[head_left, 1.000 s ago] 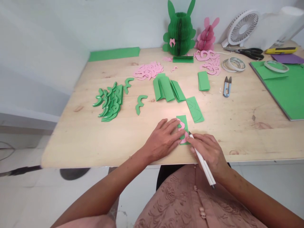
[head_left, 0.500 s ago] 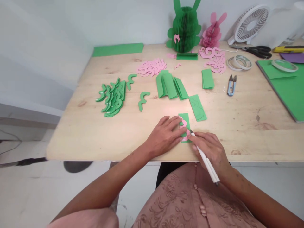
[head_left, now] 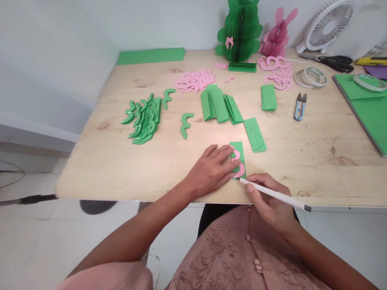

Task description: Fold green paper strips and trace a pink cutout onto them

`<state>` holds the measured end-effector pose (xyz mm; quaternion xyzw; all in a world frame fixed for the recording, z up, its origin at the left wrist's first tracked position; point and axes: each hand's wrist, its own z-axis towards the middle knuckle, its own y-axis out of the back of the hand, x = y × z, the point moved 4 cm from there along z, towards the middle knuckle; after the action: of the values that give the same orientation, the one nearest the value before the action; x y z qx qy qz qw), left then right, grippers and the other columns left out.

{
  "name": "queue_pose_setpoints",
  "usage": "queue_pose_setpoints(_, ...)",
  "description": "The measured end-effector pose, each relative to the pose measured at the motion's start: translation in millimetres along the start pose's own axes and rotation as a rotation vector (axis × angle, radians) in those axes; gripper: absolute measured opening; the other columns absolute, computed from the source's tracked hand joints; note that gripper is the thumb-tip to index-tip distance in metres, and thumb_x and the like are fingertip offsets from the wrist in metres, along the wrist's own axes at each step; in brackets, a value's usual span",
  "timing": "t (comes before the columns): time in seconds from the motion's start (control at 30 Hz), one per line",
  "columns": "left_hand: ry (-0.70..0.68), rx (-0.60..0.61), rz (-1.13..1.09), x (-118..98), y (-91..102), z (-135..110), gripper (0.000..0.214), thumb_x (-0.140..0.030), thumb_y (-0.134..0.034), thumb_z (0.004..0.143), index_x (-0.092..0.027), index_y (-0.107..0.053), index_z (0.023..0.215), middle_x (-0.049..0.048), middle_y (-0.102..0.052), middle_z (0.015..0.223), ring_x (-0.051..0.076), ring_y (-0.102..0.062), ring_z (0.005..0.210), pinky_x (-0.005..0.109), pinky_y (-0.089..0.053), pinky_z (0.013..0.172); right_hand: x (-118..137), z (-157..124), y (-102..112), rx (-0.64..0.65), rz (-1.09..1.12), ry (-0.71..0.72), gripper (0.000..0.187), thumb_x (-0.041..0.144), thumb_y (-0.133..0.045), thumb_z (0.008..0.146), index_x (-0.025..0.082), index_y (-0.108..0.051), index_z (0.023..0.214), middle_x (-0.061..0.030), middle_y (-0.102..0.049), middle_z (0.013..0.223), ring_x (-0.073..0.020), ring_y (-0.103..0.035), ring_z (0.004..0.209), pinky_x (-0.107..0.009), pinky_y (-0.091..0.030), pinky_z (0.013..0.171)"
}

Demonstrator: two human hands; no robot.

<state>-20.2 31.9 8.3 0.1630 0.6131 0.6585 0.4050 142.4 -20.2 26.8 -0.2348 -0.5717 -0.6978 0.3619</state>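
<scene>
Pen has shifted: the white stick pen with a dark tail end [head_left: 281, 196] was at the right edge of the pink scalloped paper cut-out [head_left: 241, 169] with its barrel angled steeply toward the body; now its tip is by the cut-out's lower end, barrel swung out rightward. Looks like tracing has rounded the lower curve; ink contact too small to confirm. Cut-out lies on a small green paper rectangle [head_left: 241, 148] near the wooden table's [head_left: 136, 169] front edge. Left hand [head_left: 211, 167] unmoved, flat, fingers slightly spread, pressing both down, gripping nothing. Right hand [head_left: 272, 201] pinched around the pen, fingers curled. Left fingertips cover the cut-out's left side, so likely the main obstruction; right side free. Just beyond, apart: a green rectangle with a drawn outline [head_left: 254, 135], its upper corner near folded green paper pieces [head_left: 218, 105]. Well away: layered green scalloped cut-outs [head_left: 146, 121], a pink paper cut-out pile [head_left: 196, 79], blue-handled snips [head_left: 299, 108]. None of these blocks the pen.
</scene>
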Motion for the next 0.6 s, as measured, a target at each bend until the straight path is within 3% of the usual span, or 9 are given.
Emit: queue_pose_setpoints(0.6, -0.008, -0.022, 0.004, -0.9, -0.7, -0.8, 0.025, -0.027, -0.044, 0.096, -0.023, -0.057, 0.117, 0.0116, -0.051, 0.134, 0.025, -0.040, 0.134, 0.046, -0.031, 0.109, 2.9, 3.2, -4.6, 0.002, -0.028, 0.069, 0.009, 0.024, -0.056, 0.085, 0.022, -0.065, 0.084, -0.0010, -0.072, 0.076, -0.0163, -0.068, 0.067, -0.028, -0.053, 0.063)
